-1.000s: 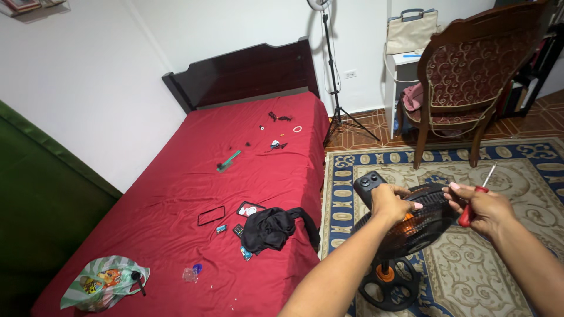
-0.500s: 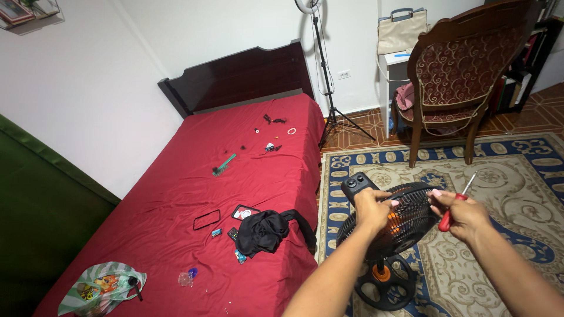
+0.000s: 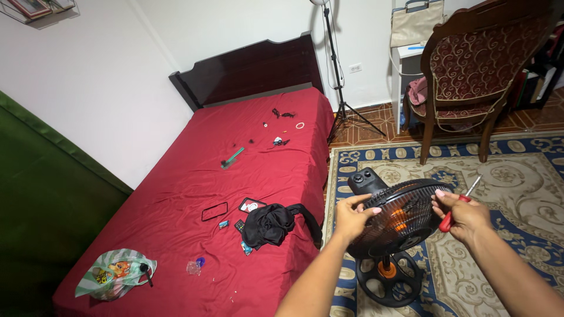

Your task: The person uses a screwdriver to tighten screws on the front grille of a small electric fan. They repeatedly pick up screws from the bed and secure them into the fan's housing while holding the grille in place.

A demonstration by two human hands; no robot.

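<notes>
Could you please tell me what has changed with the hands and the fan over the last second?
The left hand slid from the top of the black fan to the left rim of its grille. The right hand closed in onto the right rim, keeping hold of the red-handled screwdriver. The fan itself stays upright on the rug.

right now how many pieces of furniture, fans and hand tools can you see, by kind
Furniture: 2, the bed with the red sheet and dark wooden headboard and the carved wooden chair with dark red patterned upholstery.
Fans: 1, the black floor fan with a wire grille, touched by the left hand.
Hand tools: 1, the red-handled screwdriver in the right hand.
Total: 4
</notes>
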